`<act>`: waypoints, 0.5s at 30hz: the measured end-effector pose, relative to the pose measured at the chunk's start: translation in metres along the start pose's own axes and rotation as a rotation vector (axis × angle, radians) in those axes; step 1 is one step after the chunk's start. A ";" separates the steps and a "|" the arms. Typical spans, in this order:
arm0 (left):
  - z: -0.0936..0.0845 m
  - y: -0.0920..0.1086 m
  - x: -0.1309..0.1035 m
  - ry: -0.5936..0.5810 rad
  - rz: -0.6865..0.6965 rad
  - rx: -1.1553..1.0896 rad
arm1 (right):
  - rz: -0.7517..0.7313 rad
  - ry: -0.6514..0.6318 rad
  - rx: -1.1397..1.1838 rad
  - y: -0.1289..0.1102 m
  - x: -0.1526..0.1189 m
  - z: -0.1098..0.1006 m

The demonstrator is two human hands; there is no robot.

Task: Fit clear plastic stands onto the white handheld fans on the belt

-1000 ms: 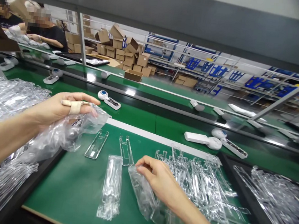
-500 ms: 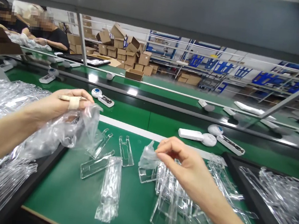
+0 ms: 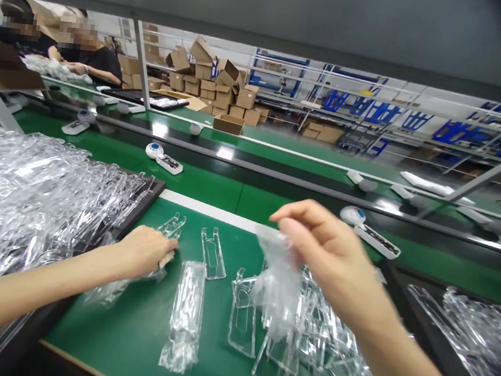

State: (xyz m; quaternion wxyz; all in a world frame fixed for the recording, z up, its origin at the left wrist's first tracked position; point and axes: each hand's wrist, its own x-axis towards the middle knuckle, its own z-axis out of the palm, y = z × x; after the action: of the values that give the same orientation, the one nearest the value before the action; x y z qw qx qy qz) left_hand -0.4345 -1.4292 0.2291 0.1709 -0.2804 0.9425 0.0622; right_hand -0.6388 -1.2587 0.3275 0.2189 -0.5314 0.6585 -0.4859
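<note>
My left hand (image 3: 146, 251) is closed low over the green work surface, with a crumpled clear plastic bag (image 3: 107, 289) trailing under it. Clear plastic frames (image 3: 174, 224) lie at its fingertips; whether it grips one is hidden. Another clear frame (image 3: 213, 253) lies flat to its right. Between my hands rests a clear wrapped packet (image 3: 187, 307). My right hand (image 3: 317, 238) pinches a limp, blurred clear plastic bag (image 3: 277, 293) between thumb and fingers. The bag hangs over a loose pile of clear plastic frames (image 3: 323, 347).
Black trays with clear plastic pieces (image 3: 42, 188) stand at left and right (image 3: 478, 334). Beyond the white strip (image 3: 212, 209), white handheld devices (image 3: 169, 164) lie on a green belt (image 3: 215, 184). A grey shelf (image 3: 271, 9) hangs overhead. Two people (image 3: 93, 58) sit far left.
My left hand has come down from above the left tray to the frames, with its bag. My right hand has moved up and right, lifting its bag off the pile. Devices on the belt have shifted left.
</note>
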 end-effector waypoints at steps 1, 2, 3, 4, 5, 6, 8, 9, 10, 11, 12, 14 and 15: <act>0.000 -0.002 0.003 0.013 -0.024 0.014 | 0.027 -0.085 -0.057 0.005 0.001 0.011; -0.001 -0.003 0.005 0.013 -0.024 0.005 | 0.057 -0.177 -0.135 0.011 0.002 0.025; -0.002 -0.002 0.006 0.004 -0.006 -0.023 | 0.083 -0.272 -0.232 0.019 0.004 0.039; -0.002 0.000 0.007 -0.006 0.018 -0.060 | 0.096 -0.358 -0.354 0.027 0.005 0.054; -0.001 0.003 0.008 -0.010 0.042 -0.095 | 0.094 -0.436 -0.488 0.035 0.005 0.068; 0.000 0.007 0.008 -0.005 0.063 -0.120 | 0.083 -0.510 -0.622 0.042 0.006 0.081; 0.004 0.015 0.009 0.010 0.071 -0.128 | 0.049 -0.633 -0.832 0.052 0.006 0.102; 0.006 0.018 0.011 0.007 0.068 -0.128 | 0.044 -0.671 -0.903 0.056 0.006 0.110; 0.008 0.020 0.013 -0.007 0.069 -0.135 | 0.053 -0.692 -0.953 0.060 0.006 0.116; 0.009 0.020 0.015 -0.027 0.075 -0.150 | 0.068 -0.700 -0.983 0.065 0.006 0.120; 0.010 0.020 0.018 -0.049 0.081 -0.170 | 0.079 -0.697 -0.999 0.070 0.008 0.123; 0.008 0.016 0.023 -0.069 0.094 -0.212 | 0.085 -0.677 -0.994 0.081 0.013 0.123; 0.005 0.014 0.024 -0.062 0.095 -0.232 | 0.081 -0.665 -0.966 0.087 0.016 0.122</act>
State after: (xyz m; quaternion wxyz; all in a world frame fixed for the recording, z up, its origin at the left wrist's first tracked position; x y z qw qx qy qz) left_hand -0.4593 -1.4283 0.2161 0.1631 -0.2512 0.9355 0.1875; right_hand -0.5890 -1.3261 0.2024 0.1653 -0.6692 0.7210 0.0708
